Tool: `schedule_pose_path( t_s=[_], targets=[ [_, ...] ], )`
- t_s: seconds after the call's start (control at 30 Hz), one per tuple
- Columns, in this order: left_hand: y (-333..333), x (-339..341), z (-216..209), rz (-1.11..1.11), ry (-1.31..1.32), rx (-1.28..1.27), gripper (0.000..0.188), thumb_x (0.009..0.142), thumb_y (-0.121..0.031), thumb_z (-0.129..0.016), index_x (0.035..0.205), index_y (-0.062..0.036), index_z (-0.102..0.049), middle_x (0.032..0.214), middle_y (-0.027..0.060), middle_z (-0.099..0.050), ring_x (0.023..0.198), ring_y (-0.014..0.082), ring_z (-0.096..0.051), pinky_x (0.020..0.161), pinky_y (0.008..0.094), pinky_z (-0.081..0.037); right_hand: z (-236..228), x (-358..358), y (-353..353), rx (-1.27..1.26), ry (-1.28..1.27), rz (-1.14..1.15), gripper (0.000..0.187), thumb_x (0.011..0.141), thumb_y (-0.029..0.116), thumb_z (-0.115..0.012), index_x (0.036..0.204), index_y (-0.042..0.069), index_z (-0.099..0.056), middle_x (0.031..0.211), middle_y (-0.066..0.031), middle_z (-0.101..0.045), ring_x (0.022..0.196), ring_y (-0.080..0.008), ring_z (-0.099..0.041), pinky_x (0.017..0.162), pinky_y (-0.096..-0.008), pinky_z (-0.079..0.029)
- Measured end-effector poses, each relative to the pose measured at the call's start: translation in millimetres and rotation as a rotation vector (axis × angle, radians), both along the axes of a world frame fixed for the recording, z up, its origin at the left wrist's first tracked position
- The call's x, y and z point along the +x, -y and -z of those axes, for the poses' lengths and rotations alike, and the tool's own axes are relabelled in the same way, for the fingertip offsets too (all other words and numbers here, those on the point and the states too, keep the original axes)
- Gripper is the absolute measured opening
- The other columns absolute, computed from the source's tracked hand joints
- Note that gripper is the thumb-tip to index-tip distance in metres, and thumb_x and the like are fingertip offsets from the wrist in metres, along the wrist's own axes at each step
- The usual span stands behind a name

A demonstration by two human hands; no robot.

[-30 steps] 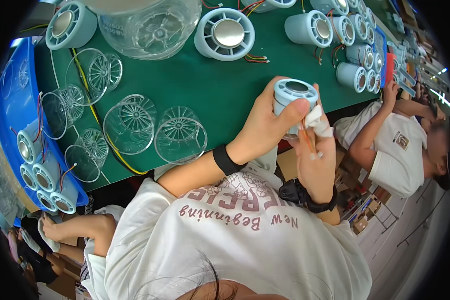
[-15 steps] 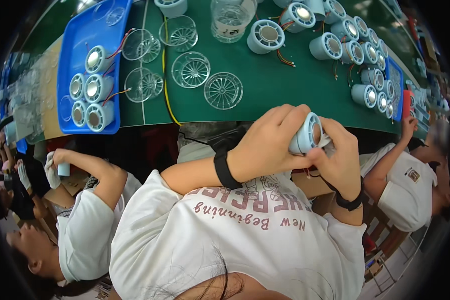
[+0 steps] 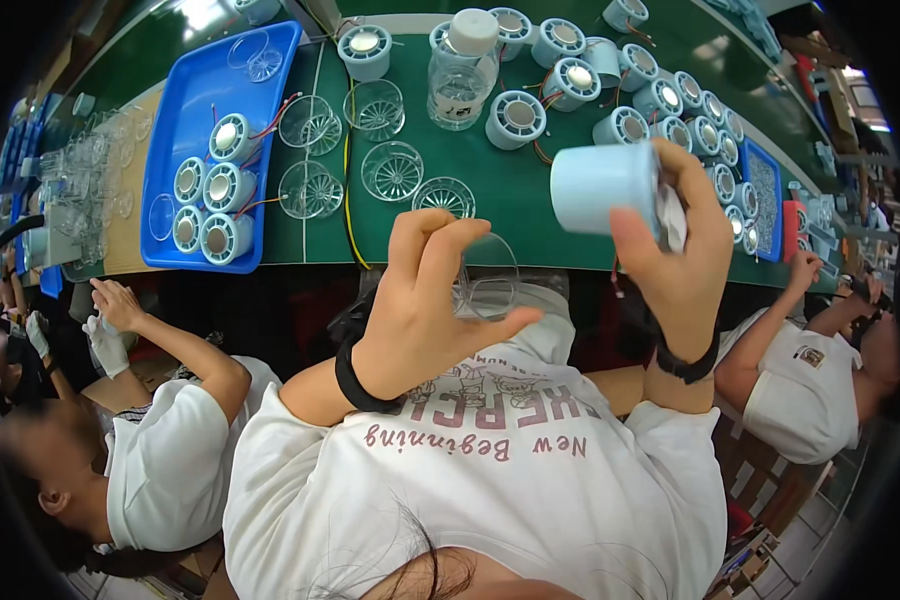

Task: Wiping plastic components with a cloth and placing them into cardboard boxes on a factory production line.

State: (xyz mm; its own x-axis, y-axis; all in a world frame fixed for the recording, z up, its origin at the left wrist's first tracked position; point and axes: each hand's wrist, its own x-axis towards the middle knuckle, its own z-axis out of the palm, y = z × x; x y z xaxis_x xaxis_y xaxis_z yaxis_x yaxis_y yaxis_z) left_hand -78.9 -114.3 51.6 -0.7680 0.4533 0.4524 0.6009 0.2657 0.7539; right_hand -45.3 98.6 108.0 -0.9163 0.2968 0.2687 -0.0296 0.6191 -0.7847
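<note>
My left hand is raised at the table's near edge, thumb and fingers spread around the rim of a clear round plastic cup. My right hand grips a light blue cylindrical speaker-like housing, tipped on its side with its smooth wall toward the left. Something white and crumpled shows between the right palm and the housing. A short wire hangs below that hand. The housing's other end is hidden by my fingers.
Several similar blue housings with round metal centres stand on the green table. A blue tray at left holds more. Several clear cups, a capped clear bottle and a yellow cable lie between. People sit on both sides.
My hands have come apart. The right hand has lifted the blue housing up and turned it sideways; the left has moved left, with a clear cup now visible in its fingers.
</note>
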Motion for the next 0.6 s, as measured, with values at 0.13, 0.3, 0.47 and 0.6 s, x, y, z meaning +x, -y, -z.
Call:
schedule_pose_path(
  t_s=[0.13,0.3,0.47,0.6],
  targets=[
    [38,-12,-13,-0.082,0.022,-0.039,0.078,0.055,-0.026,-0.091,0.119,-0.0009,-0.055,0.109,0.0098,-0.057,0.100,0.0233,-0.053,0.084,0.0315,-0.045,44,-23,-17,0.428,0.181,-0.157,0.059,0.072,0.028,-0.078,0.118,0.000,-0.056,0.095,-0.0129,-0.063,0.077,-0.0234,-0.063,0.069,-0.0300,-0.051],
    [79,-36,-4,-0.515,0.038,-0.044,0.076,0.055,-0.029,-0.092,0.117,-0.0020,-0.059,0.109,0.0083,-0.059,0.096,0.0211,-0.054,0.082,0.0294,-0.046,71,-34,6,0.510,0.279,-0.252,0.055,0.074,0.028,-0.078,0.118,0.004,-0.057,0.089,-0.0115,-0.059,0.074,-0.0261,-0.061,0.067,-0.0325,-0.050],
    [107,-86,-20,-0.953,0.026,-0.111,0.070,0.064,-0.034,-0.088,0.118,-0.0001,-0.059,0.108,0.0117,-0.061,0.094,0.0218,-0.059,0.082,0.0331,-0.048,65,-30,3,0.527,0.256,-0.242,0.049,0.077,0.025,-0.076,0.118,0.005,-0.059,0.086,-0.0097,-0.057,0.071,-0.0251,-0.060,0.066,-0.0335,-0.048],
    [134,-156,-29,-0.909,-0.119,-0.266,0.069,0.067,-0.045,-0.083,0.113,0.0018,-0.062,0.105,0.0168,-0.063,0.098,0.0270,-0.061,0.084,0.0357,-0.049,23,-29,-31,0.499,0.156,-0.193,0.040,0.083,0.020,-0.070,0.118,0.005,-0.060,0.086,-0.0093,-0.061,0.070,-0.0203,-0.060,0.065,-0.0320,-0.047]
  ],
)
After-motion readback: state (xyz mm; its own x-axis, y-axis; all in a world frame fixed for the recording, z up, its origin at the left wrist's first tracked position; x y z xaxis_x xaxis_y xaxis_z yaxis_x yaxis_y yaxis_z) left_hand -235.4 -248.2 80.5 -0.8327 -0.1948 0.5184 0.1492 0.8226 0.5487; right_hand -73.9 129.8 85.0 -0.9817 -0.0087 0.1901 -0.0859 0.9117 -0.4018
